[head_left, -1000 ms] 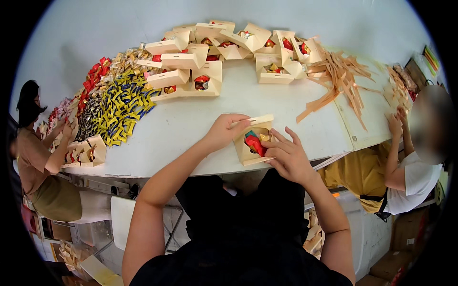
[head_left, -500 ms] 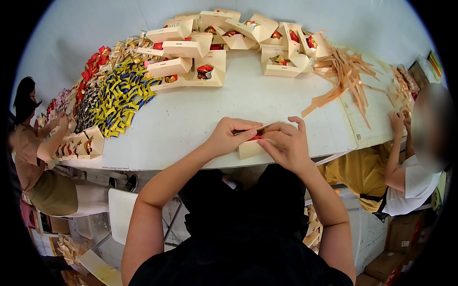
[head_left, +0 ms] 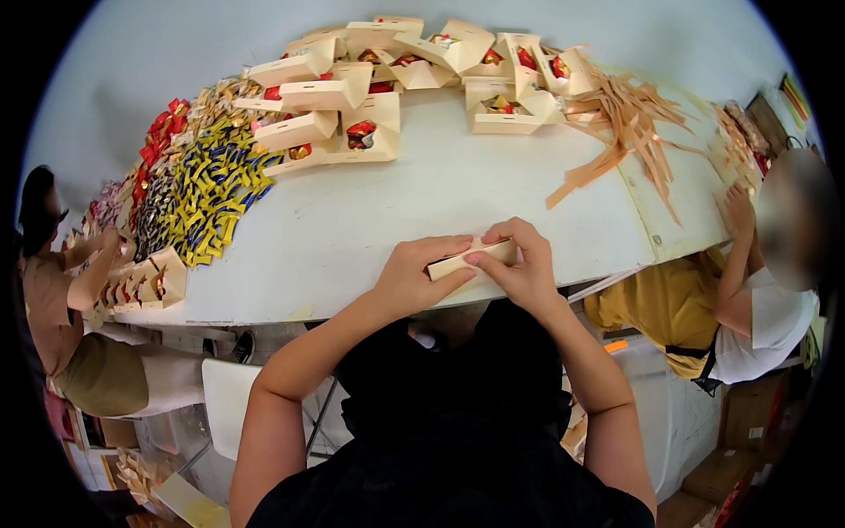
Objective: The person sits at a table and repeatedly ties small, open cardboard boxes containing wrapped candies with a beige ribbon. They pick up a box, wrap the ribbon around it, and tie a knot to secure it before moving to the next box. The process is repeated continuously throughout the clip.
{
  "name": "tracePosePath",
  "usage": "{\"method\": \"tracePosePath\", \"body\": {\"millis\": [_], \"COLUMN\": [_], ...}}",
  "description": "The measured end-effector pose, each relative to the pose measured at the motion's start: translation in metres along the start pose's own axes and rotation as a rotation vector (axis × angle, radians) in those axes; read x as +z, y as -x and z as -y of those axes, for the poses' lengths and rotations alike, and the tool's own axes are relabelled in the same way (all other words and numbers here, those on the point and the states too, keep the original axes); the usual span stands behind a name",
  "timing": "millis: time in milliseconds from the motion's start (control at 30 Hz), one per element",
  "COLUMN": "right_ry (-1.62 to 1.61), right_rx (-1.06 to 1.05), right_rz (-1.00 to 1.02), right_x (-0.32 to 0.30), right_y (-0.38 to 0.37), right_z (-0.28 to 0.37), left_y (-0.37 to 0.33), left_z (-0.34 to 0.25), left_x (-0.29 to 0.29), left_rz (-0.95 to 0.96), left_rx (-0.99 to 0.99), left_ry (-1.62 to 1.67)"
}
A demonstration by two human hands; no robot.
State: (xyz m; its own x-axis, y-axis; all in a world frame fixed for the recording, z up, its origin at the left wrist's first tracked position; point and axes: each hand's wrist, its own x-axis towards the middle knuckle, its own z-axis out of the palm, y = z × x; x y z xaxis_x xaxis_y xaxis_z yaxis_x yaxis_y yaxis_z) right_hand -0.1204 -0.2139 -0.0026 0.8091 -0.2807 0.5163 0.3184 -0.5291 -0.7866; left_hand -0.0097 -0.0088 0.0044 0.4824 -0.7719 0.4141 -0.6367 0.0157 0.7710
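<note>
The left hand (head_left: 409, 277) is holding one end of a small cream box (head_left: 455, 263), with its fingers behind and its thumb at the front. The right hand (head_left: 528, 268) is gripping the other end the same way, with its thumb close to the left thumb. So the box is right between the two hands, near the front edge of the white table (head_left: 352, 224). Its lid looks closed. Past the hands, far across the table, there are lots of open boxes (head_left: 299, 130) with shiny sweets in them. Far to the left of the left hand is a big heap of yellow and blue sweets (head_left: 211, 189), with red sweets (head_left: 163, 132) behind it. Well beyond the right hand, off to its right, is a messy bunch of brown strips (head_left: 629, 132). To the right of the right hand, a person in a white top (head_left: 766, 326) sits at the table.
</note>
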Motion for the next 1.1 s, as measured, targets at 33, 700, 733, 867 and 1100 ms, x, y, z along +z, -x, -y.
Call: {"method": "tracePosePath", "body": {"millis": [33, 700, 733, 867, 1100], "right_ry": [0.06, 0.57, 0.466, 0.152, -0.291], "right_rx": [-0.046, -0.173, -0.017, 0.12, 0.303], "right_rz": [0.031, -0.037, -0.108, -0.381, -0.141], "right_x": [-0.003, -0.12, -0.116, -0.104, -0.039], "right_y": [-0.002, -0.085, -0.087, -0.099, -0.031], "right_z": [0.002, -0.108, -0.105, -0.078, 0.016], "left_y": [0.001, -0.006, -0.005, -0.004, 0.0], "left_z": [0.001, -0.001, -0.004, 0.002, -0.004], "left_x": [0.002, -0.005, -0.005, -0.001, 0.022], "left_rz": [-0.017, -0.101, -0.095, -0.094, -0.24], "left_rx": [0.035, -0.115, -0.133, -0.118, -0.18], "left_ry": [-0.038, 0.031, 0.006, -0.041, -0.015]}}
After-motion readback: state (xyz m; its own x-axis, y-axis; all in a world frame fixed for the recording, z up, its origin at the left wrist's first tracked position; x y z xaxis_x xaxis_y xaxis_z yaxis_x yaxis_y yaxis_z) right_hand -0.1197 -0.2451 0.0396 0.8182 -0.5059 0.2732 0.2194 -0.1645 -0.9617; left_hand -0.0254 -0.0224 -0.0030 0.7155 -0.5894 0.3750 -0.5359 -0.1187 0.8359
